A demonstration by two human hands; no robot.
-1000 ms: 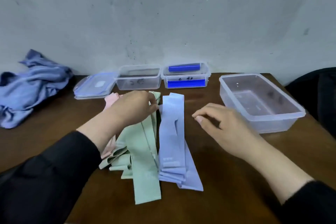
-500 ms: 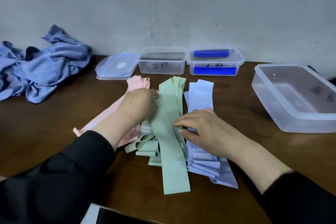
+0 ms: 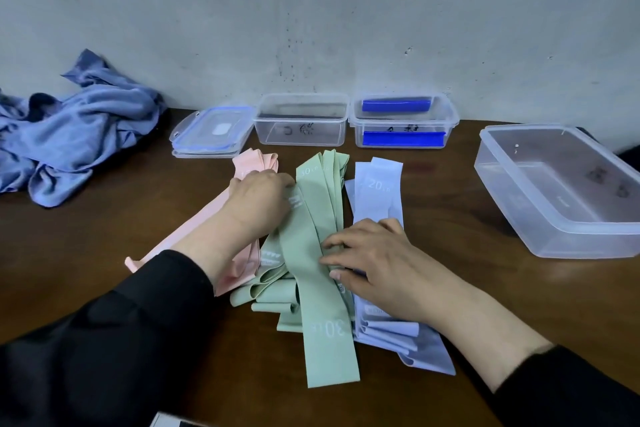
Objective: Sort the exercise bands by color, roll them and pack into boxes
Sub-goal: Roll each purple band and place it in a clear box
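Sorting by colour: left hand [image 3: 258,199] pinches the green bands [image 3: 320,253] on the desk [image 3: 450,218]; right hand [image 3: 374,262], fingers relaxed, presses them beside the blue bands [image 3: 379,184]. Pink bands [image 3: 254,163] lie under the left grip. Best to square each pile before rolling.

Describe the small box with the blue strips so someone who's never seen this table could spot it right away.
Along the back edge of the brown wooden table, against the grey wall, stand two small clear plastic boxes side by side. Take the right one. Unlike its neighbour, the left small clear box, it shows two bright blue strips.
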